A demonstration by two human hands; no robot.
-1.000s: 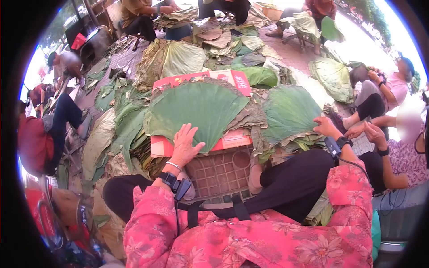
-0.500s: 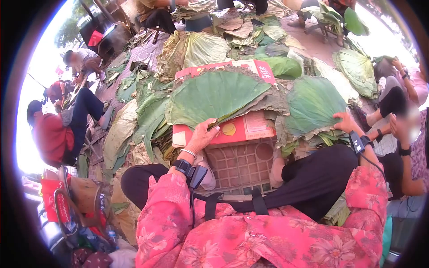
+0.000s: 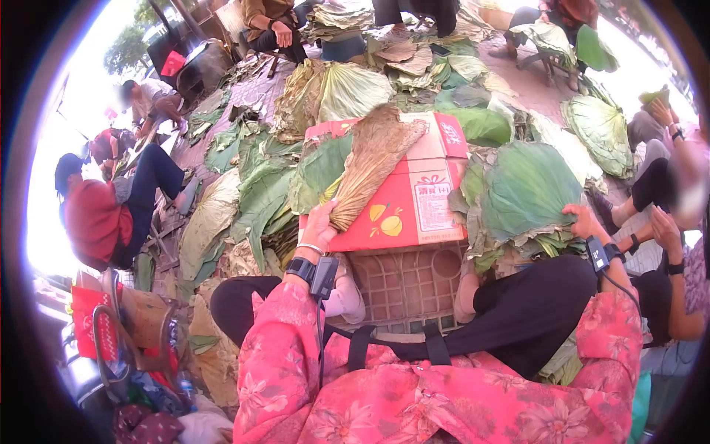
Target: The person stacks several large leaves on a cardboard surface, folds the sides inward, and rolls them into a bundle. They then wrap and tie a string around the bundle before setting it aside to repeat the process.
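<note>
My left hand (image 3: 320,227) grips the base of a folded lotus leaf, held up over a red cardboard box (image 3: 392,218). The leaf's dry brown side (image 3: 379,159) faces me, pleated and narrowing towards my fingers. Beside it shows a green part (image 3: 322,172) on the left. My right hand (image 3: 586,224) pinches the near right edge of a broad green lotus leaf (image 3: 532,189), which lies on a stack of leaves right of the box. Wrist straps with small devices sit on both my forearms.
Loose lotus leaves (image 3: 255,185) pile up left of the box, with more leaves (image 3: 355,89) behind it. A plastic crate (image 3: 403,288) stands between my feet. Several people sit around; one in a red top (image 3: 92,222) is at left. Bags (image 3: 100,325) lie at lower left.
The green leaf that lay spread across the box is now folded, its brown side showing, and the box's front is uncovered. My right hand stays at the right leaf's edge.
</note>
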